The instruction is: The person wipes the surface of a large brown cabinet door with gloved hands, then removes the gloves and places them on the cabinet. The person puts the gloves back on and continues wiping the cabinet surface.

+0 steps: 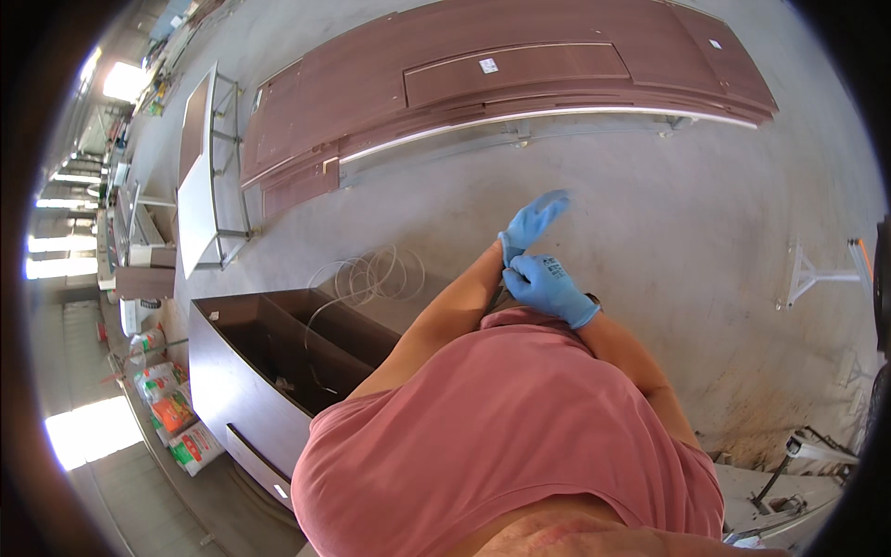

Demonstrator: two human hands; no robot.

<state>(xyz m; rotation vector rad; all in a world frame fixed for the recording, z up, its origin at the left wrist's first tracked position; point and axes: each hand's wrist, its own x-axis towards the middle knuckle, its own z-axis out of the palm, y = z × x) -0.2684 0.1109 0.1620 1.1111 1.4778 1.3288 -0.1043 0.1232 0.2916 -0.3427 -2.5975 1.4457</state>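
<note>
My left hand [536, 217] is stretched out in front of me in a blue work glove, its fingers extended and blurred, with nothing seen in it. The cuff of that glove [507, 245] sits at my left wrist. My right hand [550, 287], in a matching blue glove with dark print on its back, grips at this cuff with curled fingers. Both hands are close to my body, above the hem of my pink shirt [515, 418]. Bare grey floor [647, 230] shows beyond them.
Brown panels [515, 76] lie stacked on a wheeled support ahead. A dark open cabinet [278, 348] with a coiled clear hose [379, 275] is close on my left. Farther left are a wheeled metal-frame table [202, 216] and several bags [170, 404]. A metal stand [811, 278] is at right.
</note>
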